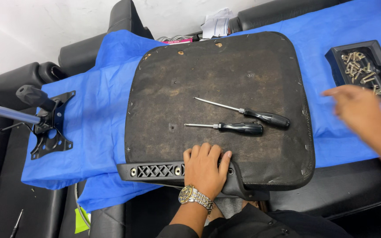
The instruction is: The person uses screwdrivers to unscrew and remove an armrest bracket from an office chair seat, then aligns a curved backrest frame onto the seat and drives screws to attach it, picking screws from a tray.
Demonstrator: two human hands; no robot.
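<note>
Near the front edge of the upturned chair seat (pixel 225 79), left hand (pixel 204 169) lying flat, fingers spread over the black plastic bracket (pixel 155 171) — pressing down, gripping nothing. Right hand (pixel 359 109) out to the right, blurred, open and empty, hovering just near of the black tray of screws (pixel 363 67). Two black-handled screwdrivers (pixel 243 121) resting side by side on the seat's dark underside, tips pointing left, just far of the left hand. Seat spread over a blue cloth (pixel 93 119). Far left — a black metal seat mechanism (pixel 51 132) with its lever, well apart from both hands.
</note>
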